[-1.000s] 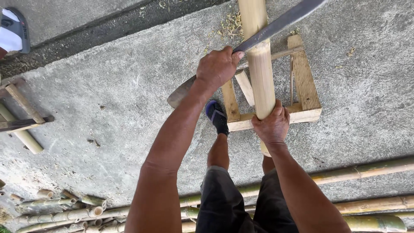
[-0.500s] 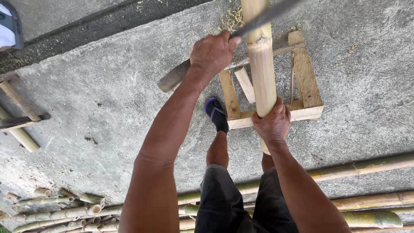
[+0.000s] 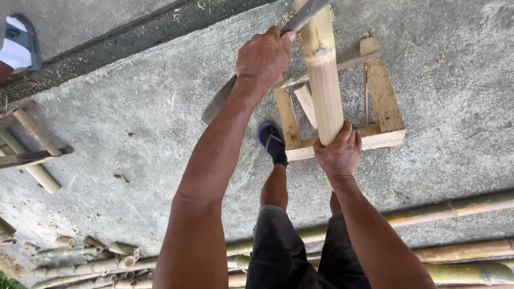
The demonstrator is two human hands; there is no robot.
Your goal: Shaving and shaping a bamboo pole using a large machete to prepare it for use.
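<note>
Bamboo pole (image 3: 325,80), smooth and pale, stands gripped by right hand (image 3: 338,152) while left hand (image 3: 265,56) clenches a machete (image 3: 251,69) over rough concrete (image 3: 134,134).

Rough grey concrete floor (image 3: 123,123). Cut bamboo poles (image 3: 460,206) and short offcuts (image 3: 91,259) along the near edge; second wooden frame (image 3: 29,147) at left; another person's shoe (image 3: 19,43) top left.

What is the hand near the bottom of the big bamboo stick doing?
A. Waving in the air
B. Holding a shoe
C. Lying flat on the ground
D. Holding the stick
D: the right hand is wrapped around the lower part of the upright bamboo pole.
</note>
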